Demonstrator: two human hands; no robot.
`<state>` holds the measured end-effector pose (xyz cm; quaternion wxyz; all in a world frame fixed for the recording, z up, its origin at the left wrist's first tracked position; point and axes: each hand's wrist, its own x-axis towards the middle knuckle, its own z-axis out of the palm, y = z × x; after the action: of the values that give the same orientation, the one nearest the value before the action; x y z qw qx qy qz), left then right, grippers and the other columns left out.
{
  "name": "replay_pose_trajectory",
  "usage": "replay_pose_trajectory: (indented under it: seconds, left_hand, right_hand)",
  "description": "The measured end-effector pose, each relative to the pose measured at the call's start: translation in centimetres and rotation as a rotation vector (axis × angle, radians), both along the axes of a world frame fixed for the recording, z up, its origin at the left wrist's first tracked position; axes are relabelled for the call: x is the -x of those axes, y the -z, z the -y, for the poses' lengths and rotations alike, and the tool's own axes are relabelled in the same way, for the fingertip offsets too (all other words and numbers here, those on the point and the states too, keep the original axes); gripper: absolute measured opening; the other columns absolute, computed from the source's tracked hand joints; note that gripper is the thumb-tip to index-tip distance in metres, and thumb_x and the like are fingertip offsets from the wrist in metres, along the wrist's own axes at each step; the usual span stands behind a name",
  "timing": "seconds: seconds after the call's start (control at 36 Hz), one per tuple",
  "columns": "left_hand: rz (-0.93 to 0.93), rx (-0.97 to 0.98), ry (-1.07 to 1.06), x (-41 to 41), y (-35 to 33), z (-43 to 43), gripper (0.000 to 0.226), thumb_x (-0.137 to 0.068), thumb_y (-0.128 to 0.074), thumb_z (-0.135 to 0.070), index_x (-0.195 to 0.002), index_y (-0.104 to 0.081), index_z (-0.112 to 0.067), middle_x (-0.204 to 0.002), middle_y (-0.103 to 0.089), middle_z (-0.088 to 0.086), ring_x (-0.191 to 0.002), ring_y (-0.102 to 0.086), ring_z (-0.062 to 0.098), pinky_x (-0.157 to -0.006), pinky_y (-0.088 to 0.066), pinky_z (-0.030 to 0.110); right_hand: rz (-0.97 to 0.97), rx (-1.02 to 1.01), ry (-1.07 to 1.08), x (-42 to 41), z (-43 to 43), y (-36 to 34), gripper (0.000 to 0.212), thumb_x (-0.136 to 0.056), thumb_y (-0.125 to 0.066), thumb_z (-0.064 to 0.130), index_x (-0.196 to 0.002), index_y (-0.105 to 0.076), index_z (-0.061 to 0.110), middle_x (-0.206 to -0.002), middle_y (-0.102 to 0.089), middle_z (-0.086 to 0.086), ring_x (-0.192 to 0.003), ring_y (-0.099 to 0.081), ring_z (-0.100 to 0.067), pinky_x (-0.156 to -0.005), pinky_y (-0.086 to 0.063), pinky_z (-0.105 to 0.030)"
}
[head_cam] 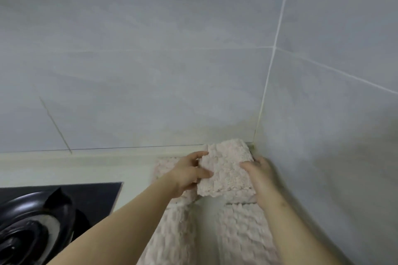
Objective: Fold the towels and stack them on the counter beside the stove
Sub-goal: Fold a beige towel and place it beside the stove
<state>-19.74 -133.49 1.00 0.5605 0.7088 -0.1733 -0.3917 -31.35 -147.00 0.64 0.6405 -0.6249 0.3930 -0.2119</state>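
A folded pale pink towel [225, 169] is held up in the back right corner of the counter [64, 170]. My left hand [187, 175] grips its left edge, thumb on top. Its right edge is gripped by my right hand [261, 178], fingers underneath. More pink towel [172, 234] lies on the counter below my left forearm, and another pink piece [243, 230] lies below my right hand. A further bit of pink towel [163, 166] shows behind my left hand, near the wall.
A black stove [43, 219] with a round burner fills the lower left. Grey tiled walls [150, 71] meet in a corner [258, 118] just behind the held towel, with the right wall close beside my right hand.
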Motion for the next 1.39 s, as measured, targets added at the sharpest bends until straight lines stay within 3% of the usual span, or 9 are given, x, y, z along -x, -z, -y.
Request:
replay_pose_trajectory:
  seconds: [0.19, 0.39, 0.58, 0.72, 0.86, 0.94, 1.03, 1.22, 1.39]
  left_hand:
    - [0.034, -0.05, 0.044, -1.3, 2.8, 4.0, 0.062, -0.081, -0.064, 0.008, -0.133, -0.046, -0.021, -0.131, -0.038, 0.009, -0.07, -0.05, 0.017, -0.042, -0.04, 0.015]
    - [0.072, -0.076, 0.06, -1.9, 4.4, 5.6, 0.065, -0.081, -0.065, 0.005, -0.136, -0.044, -0.022, -0.144, -0.036, 0.012, -0.062, -0.047, 0.014, -0.037, -0.036, 0.015]
    - [0.178, -0.15, 0.101, -1.6, 5.7, 5.4, 0.068, -0.079, -0.07, -0.003, -0.138, -0.042, -0.021, -0.142, -0.039, 0.01, -0.104, -0.058, 0.024, -0.07, -0.05, 0.02]
    - [0.816, -0.506, 0.272, -1.1, 5.5, 5.5, 0.075, -0.084, -0.06, -0.037, -0.147, -0.02, -0.028, -0.158, 0.008, -0.008, -0.142, -0.017, 0.03, -0.111, -0.03, 0.039]
    - [1.103, -0.601, 0.382, -0.2, 5.7, 5.7, 0.058, -0.092, -0.044, -0.039, -0.145, -0.021, -0.036, -0.157, -0.007, -0.015, -0.146, 0.003, 0.025, -0.116, -0.006, 0.047]
    - [1.138, -0.713, 0.445, -0.1, 6.0, 5.9, 0.053, -0.097, -0.029, -0.042, -0.148, -0.017, -0.033, -0.158, -0.008, -0.012, -0.145, 0.016, 0.026, -0.114, 0.01, 0.051]
    - [1.064, -0.76, 0.486, -0.2, 5.8, 5.7, 0.054, -0.098, -0.026, -0.042, -0.149, -0.009, -0.033, -0.159, 0.001, -0.01, -0.143, 0.02, 0.028, -0.113, 0.011, 0.053]
    - [0.957, -0.562, 0.179, 0.3, 3.9, 1.0, 0.055, -0.095, -0.04, -0.037, -0.146, -0.022, -0.029, -0.155, -0.02, -0.007, -0.145, -0.006, 0.023, -0.118, -0.015, 0.04]
    - [0.782, -0.331, -0.153, 3.2, 0.5, -9.7, 0.035, -0.093, -0.048, -0.021, -0.128, -0.053, -0.02, -0.129, -0.056, -0.001, -0.12, -0.049, 0.014, -0.097, -0.036, 0.02]
  right_hand:
    - [-0.111, 0.214, 0.024, -1.6, 2.7, 2.2, 0.048, -0.085, -0.05, 0.001, -0.128, -0.054, 0.021, -0.131, -0.054, -0.004, -0.105, -0.056, -0.022, -0.08, -0.041, -0.023]
    - [-0.256, 0.432, -0.01, -1.6, 3.5, 3.8, 0.047, -0.092, -0.047, 0.006, -0.137, -0.042, 0.018, -0.141, -0.047, -0.006, -0.109, -0.055, -0.022, -0.075, -0.038, -0.018]
    - [-0.498, 0.924, -0.046, -1.8, 2.8, 5.2, 0.054, -0.079, -0.063, 0.01, -0.13, -0.049, 0.015, -0.137, -0.045, -0.008, -0.115, -0.054, -0.029, -0.083, -0.049, -0.034]
    - [-0.625, 1.224, -0.129, -2.0, 2.3, 6.8, 0.056, -0.042, -0.084, 0.011, -0.096, -0.072, 0.016, -0.11, -0.067, -0.005, -0.091, -0.062, -0.028, -0.066, -0.054, -0.034]
    - [-0.729, 1.169, -0.248, -1.5, 2.4, 6.5, 0.046, -0.075, -0.041, 0.026, -0.109, -0.069, 0.016, -0.11, -0.069, 0.0, -0.088, -0.066, -0.025, -0.07, -0.054, -0.034]
    - [-0.775, 1.135, -0.317, -1.6, 2.4, 6.6, 0.051, -0.093, -0.037, 0.023, -0.144, -0.032, 0.024, -0.149, -0.034, 0.006, -0.128, -0.038, -0.025, -0.104, -0.032, -0.035]
    - [-0.811, 1.098, -0.341, -1.7, 2.5, 6.2, 0.049, -0.099, -0.027, 0.029, -0.147, -0.017, 0.025, -0.156, -0.014, 0.009, -0.138, -0.017, -0.024, -0.111, -0.017, -0.033]
    - [-0.612, 0.97, -0.285, -1.4, -1.9, 2.0, 0.044, -0.095, -0.039, 0.03, -0.139, -0.037, 0.027, -0.147, -0.035, 0.008, -0.137, -0.023, -0.017, -0.11, -0.018, -0.029]
    - [-0.342, 0.931, -0.423, -1.4, -10.4, -1.0, 0.032, -0.092, -0.047, 0.026, -0.123, -0.053, 0.026, -0.131, -0.052, 0.006, -0.125, -0.039, -0.018, -0.106, -0.029, -0.027]
